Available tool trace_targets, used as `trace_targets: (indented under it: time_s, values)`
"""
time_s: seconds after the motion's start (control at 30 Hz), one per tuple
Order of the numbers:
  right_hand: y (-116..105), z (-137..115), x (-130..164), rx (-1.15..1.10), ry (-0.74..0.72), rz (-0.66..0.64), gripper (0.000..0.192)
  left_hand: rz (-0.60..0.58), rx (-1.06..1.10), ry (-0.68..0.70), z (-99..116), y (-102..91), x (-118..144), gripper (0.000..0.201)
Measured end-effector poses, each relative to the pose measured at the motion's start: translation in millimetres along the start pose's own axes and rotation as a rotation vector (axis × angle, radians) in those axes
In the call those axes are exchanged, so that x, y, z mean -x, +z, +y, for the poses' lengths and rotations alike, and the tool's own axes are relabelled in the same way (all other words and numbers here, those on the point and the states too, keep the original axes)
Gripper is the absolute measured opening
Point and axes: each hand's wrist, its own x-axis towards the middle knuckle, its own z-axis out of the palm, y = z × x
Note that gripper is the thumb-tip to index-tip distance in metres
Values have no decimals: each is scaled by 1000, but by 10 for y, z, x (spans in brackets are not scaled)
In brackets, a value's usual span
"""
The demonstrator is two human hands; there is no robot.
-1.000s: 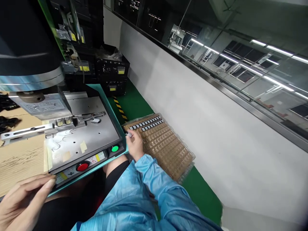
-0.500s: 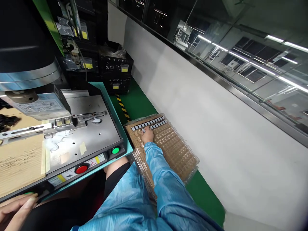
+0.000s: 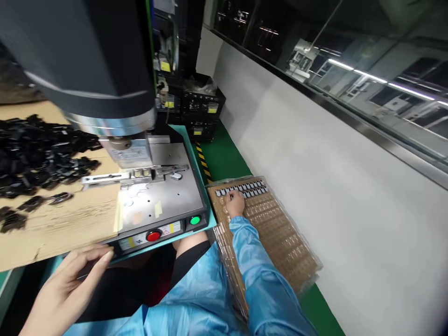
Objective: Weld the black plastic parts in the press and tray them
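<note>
My right hand (image 3: 235, 204) reaches down to a clear plastic tray (image 3: 273, 233) of moulded pockets, low on my right. Its fingers are curled together at the second row; whatever they hold is too small to make out. Small white-and-black parts (image 3: 250, 186) fill pockets in the far rows beside it. My left hand (image 3: 73, 280) is at the front edge of the press machine (image 3: 168, 196), left of the red button (image 3: 153, 235). Its fingers are bent, with a gap between thumb and forefinger, and I see nothing in it. One small white-and-black part (image 3: 175, 176) rests on the metal plate.
A heap of black plastic parts (image 3: 38, 154) lies on cardboard (image 3: 73, 224) at the left. The dark press head (image 3: 108, 70) hangs over the plate. A green button (image 3: 195, 220) is at the front right. Black bins (image 3: 203, 109) stand behind; a white wall (image 3: 315, 177) runs along the right.
The view has swung left, so more of the black heap and my left hand show. My right hand stays over the tray, its fingers curled in; the white part at its fingertips no longer shows clearly.
</note>
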Motion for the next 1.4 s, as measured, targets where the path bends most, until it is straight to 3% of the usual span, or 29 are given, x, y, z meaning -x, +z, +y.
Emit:
trace_targets:
  time_s: [0.13, 0.27, 0.4, 0.53, 0.67, 0.97, 1.13, 1.23, 1.4]
  values:
    - [-114, -658, -2, -293, -229, 74, 17, 54, -38, 23, 183, -111, -313, 39]
    - [-152, -1592, 242, -465, -579, -156, 21, 62, -104, 84, 221, -37, -749, 41]
    - [3, -2397, 539, -345, -831, -360, 33, 15, -179, 182, 73, 174, -1187, 52]
    - [236, -2845, 686, -187, -891, -413, 38, -18, -205, 272, -117, 265, -1418, 52]
    - [365, -2988, 725, -112, -921, -360, 30, -44, -210, 324, -197, 251, -1437, 44]
    - [363, -2914, 758, -146, -916, -219, 18, 28, -133, 348, -184, 270, -1430, 39]
    - [378, -2874, 745, -282, -779, -114, 14, 119, -119, 385, -140, 208, -1442, 32]
    - [391, -2810, 721, -377, -672, -85, 24, 209, -167, 388, -123, 135, -1421, 28]
    - [323, -2664, 631, -454, -656, -52, 30, 138, -256, 413, -210, 69, -1364, 29]
